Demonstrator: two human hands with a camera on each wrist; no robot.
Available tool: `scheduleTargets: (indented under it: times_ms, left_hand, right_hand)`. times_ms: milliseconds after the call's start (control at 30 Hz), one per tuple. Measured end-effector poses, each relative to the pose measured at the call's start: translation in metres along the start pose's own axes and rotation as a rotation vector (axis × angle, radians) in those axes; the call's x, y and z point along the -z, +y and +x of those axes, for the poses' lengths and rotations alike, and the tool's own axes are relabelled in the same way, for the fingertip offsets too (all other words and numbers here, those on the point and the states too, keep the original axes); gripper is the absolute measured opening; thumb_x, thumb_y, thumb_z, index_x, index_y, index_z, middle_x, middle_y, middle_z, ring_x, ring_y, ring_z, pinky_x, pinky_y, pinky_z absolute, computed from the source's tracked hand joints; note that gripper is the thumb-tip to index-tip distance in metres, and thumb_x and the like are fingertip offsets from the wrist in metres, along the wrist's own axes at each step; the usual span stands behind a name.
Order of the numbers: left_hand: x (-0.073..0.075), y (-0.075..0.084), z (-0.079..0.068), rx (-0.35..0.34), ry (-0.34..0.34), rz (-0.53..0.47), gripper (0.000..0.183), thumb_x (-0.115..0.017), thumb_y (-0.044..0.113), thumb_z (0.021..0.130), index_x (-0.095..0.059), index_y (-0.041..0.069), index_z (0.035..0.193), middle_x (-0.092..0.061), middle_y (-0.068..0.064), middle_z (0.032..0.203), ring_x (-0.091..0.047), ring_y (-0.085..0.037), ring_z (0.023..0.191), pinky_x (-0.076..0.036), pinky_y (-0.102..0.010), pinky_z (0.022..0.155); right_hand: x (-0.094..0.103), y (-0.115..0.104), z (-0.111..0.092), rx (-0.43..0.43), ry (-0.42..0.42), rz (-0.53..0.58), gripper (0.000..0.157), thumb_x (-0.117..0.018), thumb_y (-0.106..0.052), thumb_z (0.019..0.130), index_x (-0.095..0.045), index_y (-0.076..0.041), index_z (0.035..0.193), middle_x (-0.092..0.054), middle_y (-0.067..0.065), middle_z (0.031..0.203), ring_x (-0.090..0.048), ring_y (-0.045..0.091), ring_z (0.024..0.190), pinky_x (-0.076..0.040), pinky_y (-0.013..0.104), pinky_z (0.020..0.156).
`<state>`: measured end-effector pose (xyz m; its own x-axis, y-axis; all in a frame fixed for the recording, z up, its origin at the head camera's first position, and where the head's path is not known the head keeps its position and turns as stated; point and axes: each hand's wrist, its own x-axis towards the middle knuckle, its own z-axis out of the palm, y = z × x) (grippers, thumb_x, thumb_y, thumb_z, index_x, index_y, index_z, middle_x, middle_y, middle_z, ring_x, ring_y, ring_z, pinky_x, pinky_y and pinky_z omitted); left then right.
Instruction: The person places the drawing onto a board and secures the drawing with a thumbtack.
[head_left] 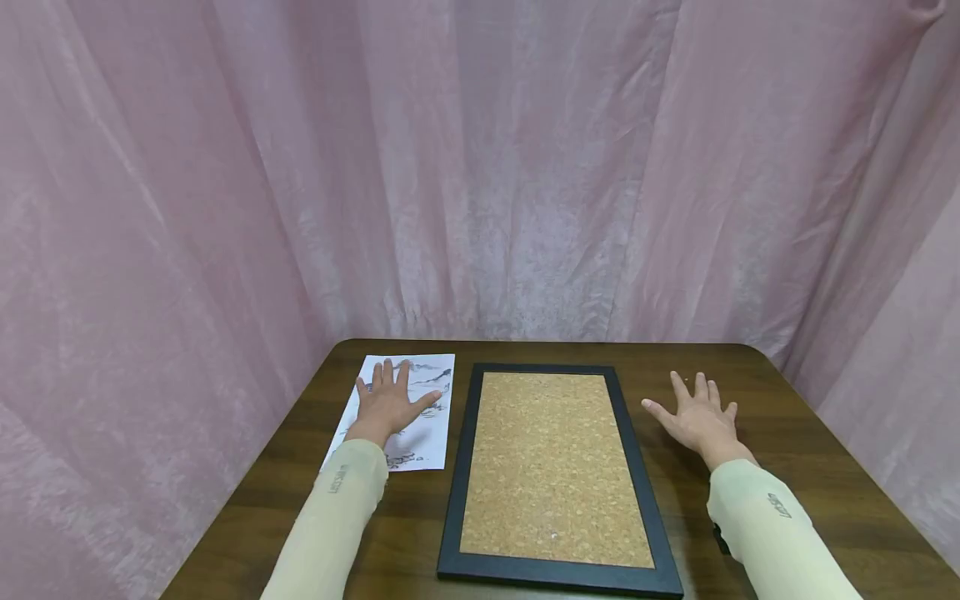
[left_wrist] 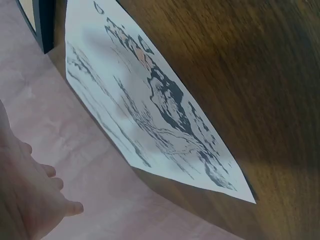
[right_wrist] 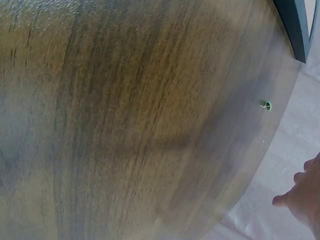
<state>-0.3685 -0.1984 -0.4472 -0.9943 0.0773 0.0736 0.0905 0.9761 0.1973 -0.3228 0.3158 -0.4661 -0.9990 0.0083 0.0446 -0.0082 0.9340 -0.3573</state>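
My left hand (head_left: pixel 385 406) is spread above a white sheet of paper (head_left: pixel 431 446) at the table's left side, with fingers straight and thumb out. The sheet carries an ink landscape drawing, seen more fully as the printed paper (left_wrist: pixel 135 100) in the left wrist view. My right hand (head_left: pixel 702 423) is spread over bare wood right of the frame, holding nothing. Between the hands lies a black picture frame (head_left: pixel 459 467) with a cork backing (head_left: pixel 555 467). A small green curled piece (right_wrist: pixel 266 105) lies on the wood in the right wrist view, near the right hand.
The dark wooden table (head_left: pixel 795 467) has rounded far corners. Pink curtains (head_left: pixel 525 167) hang behind it and on both sides. A black corner of the frame (right_wrist: pixel 295 30) shows at the top right of the right wrist view.
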Motion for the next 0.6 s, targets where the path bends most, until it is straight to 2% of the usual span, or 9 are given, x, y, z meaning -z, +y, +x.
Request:
scheduleTargets:
  times_ms: [233,433,600]
  left_hand:
    - [0.009,-0.01,-0.006,0.043,-0.015,-0.05,0.106,-0.038,0.079,0.089,-0.011,0.003,0.159,0.001,-0.031,0.16,0.007,-0.047,0.147,0.008,-0.071,0.108]
    - [0.01,-0.022,-0.007,0.07,-0.012,-0.108,0.109,-0.035,0.08,0.089,-0.006,0.001,0.158,0.004,-0.031,0.16,0.008,-0.048,0.147,0.008,-0.071,0.108]
    - [0.011,-0.03,-0.007,0.093,-0.013,-0.136,0.11,-0.036,0.078,0.09,-0.003,-0.003,0.157,0.004,-0.033,0.16,0.005,-0.05,0.146,0.002,-0.071,0.109]
  right_hand:
    - [0.002,0.0,-0.001,-0.008,-0.006,0.01,0.103,-0.034,-0.076,0.093,-0.008,0.0,0.157,0.007,0.043,0.153,0.005,0.062,0.139,0.002,0.08,0.099]
    - [0.003,0.0,-0.003,-0.013,0.0,0.007,0.104,-0.037,-0.075,0.093,-0.01,0.002,0.157,0.005,0.044,0.153,0.003,0.063,0.138,0.0,0.08,0.1]
    - [0.004,0.002,-0.003,-0.02,0.0,0.0,0.103,-0.038,-0.074,0.093,-0.011,0.003,0.156,0.004,0.044,0.153,0.002,0.063,0.138,-0.001,0.079,0.101]
